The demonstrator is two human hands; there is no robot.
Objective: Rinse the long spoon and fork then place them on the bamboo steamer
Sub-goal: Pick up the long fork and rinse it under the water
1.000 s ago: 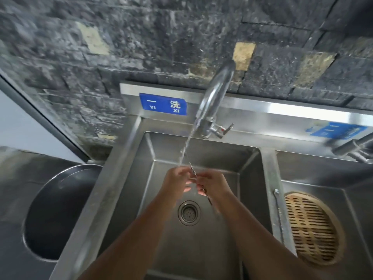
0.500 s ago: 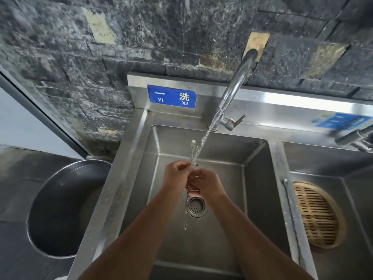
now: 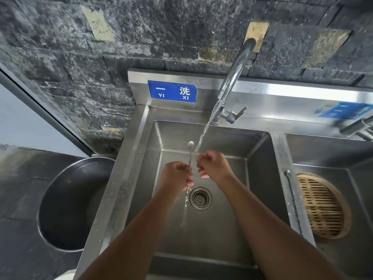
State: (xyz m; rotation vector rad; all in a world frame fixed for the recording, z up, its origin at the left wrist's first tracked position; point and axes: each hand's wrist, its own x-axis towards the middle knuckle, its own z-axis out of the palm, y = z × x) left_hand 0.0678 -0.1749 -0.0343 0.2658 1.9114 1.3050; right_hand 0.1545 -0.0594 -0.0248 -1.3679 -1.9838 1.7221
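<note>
My left hand (image 3: 176, 175) is shut on a long thin metal utensil (image 3: 190, 152) that stands nearly upright over the left sink basin (image 3: 258, 178). Its small rounded tip points up, so it looks like the long spoon. My right hand (image 3: 213, 164) is just to its right, fingers curled with nothing visible in them, and the tap's water stream (image 3: 203, 134) lands on its knuckles. A second long metal utensil (image 3: 292, 197) lies along the divider between the basins; I cannot tell if it is the fork. The round bamboo steamer (image 3: 323, 207) rests in the right basin.
The curved faucet (image 3: 234, 77) rises behind the left basin, its lever to the right. The drain strainer (image 3: 200, 198) sits below my hands. A large dark metal pot (image 3: 66, 205) stands left of the sink. A second tap (image 3: 357, 128) juts in at far right.
My hands have come apart: the right hand has let go of the utensil and sits under the stream, while the left hand keeps holding it upright. The camera view has shifted left.
</note>
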